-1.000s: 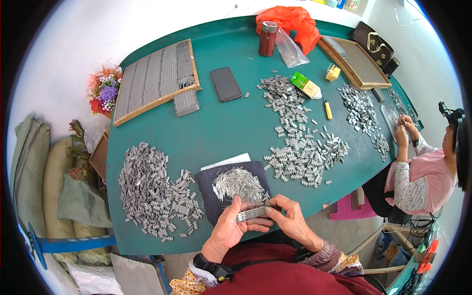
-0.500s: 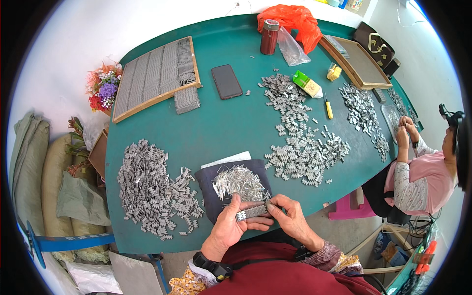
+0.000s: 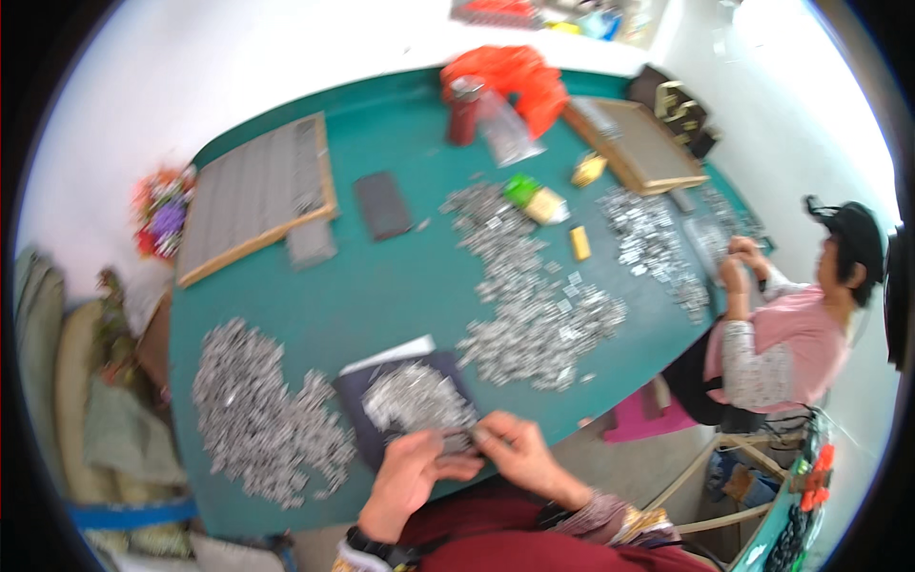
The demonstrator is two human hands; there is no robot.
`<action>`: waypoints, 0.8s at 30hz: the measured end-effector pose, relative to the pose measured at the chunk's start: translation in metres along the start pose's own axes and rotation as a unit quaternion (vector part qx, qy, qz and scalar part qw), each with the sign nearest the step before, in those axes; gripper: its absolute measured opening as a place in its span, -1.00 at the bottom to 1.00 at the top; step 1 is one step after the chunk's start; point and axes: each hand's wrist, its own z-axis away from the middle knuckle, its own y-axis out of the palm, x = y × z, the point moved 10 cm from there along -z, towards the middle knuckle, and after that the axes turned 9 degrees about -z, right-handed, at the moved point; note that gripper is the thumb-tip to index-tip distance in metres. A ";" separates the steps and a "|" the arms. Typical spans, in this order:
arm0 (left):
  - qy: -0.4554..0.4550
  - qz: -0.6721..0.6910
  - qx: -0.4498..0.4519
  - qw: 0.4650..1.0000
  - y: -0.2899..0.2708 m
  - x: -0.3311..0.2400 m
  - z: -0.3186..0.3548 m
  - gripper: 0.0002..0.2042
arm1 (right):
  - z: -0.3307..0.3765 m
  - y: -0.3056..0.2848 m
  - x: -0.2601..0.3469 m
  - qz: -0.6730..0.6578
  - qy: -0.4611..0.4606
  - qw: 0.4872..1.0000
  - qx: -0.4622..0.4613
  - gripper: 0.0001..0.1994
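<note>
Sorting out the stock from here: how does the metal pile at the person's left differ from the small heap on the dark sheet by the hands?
The left pile is far bigger and lies spread straight on the green table; the small heap is compact and sits on a dark sheet. The left hand and right hand work right beside the small heap, while the left pile lies apart. Both are small silvery metal pieces.

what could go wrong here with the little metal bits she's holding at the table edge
The left hand and right hand pinch a small metal strip right at the green table edge, so a slip could drop it to the floor. The loose metal pile on the dark mat sits just beside the hands and could be knocked and scattered.
</note>
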 end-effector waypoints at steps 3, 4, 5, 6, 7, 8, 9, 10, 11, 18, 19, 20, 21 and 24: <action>-0.033 -0.059 -0.055 0.996 -0.011 0.008 0.003 -0.69 | -0.003 -0.023 0.007 0.027 -0.017 0.999 -0.028 -0.84; -0.036 -0.057 -0.078 0.995 -0.018 0.009 0.005 -0.74 | -0.002 -0.036 0.005 0.033 0.003 0.998 -0.053 -0.84; -0.039 -0.055 -0.104 0.992 -0.024 0.011 0.006 -0.79 | -0.003 -0.050 0.002 0.038 0.023 0.996 -0.077 -0.84; -0.039 -0.055 -0.091 0.994 -0.022 0.013 0.007 -0.79 | -0.002 -0.072 -0.001 0.076 0.020 0.990 -0.114 -0.85; -0.027 -0.057 -0.095 0.993 -0.021 0.012 0.007 -0.84 | 0.001 -0.097 -0.005 0.099 0.023 0.983 -0.153 -0.84; -0.016 -0.058 -0.102 0.993 -0.021 0.009 0.006 -0.89 | 0.004 -0.122 -0.010 0.120 0.026 0.974 -0.189 -0.84; -0.018 -0.064 -0.093 0.993 -0.015 0.008 0.004 -0.90 | 0.010 -0.152 -0.013 0.148 0.027 0.958 -0.242 -0.85; -0.019 -0.065 -0.087 0.994 -0.011 0.008 0.002 -0.90 | 0.015 -0.180 -0.017 0.173 0.027 0.941 -0.290 -0.86; -0.021 -0.060 -0.084 0.994 -0.009 0.009 0.001 -0.90 | 0.015 -0.200 -0.013 0.236 -0.009 0.919 -0.315 -0.88; -0.063 -0.116 -0.059 0.989 -0.006 0.016 -0.005 -0.89 | -0.013 -0.249 -0.021 0.394 -0.060 0.849 -0.347 -0.90; -0.064 -0.118 -0.063 0.989 -0.006 0.016 -0.005 -0.89 | -0.016 -0.249 -0.021 0.391 -0.059 0.851 -0.346 -0.90; -0.057 -0.122 -0.062 0.989 -0.006 0.015 -0.006 -0.89 | -0.019 -0.245 -0.019 0.408 -0.071 0.849 -0.327 -0.90; -0.050 -0.125 -0.061 0.989 -0.005 0.014 -0.007 -0.88 | -0.021 -0.240 -0.016 0.426 -0.083 0.847 -0.308 -0.89; -0.060 -0.115 -0.057 0.990 -0.007 0.017 -0.010 -0.86 | -0.021 -0.235 -0.018 0.433 -0.068 0.853 -0.282 -0.90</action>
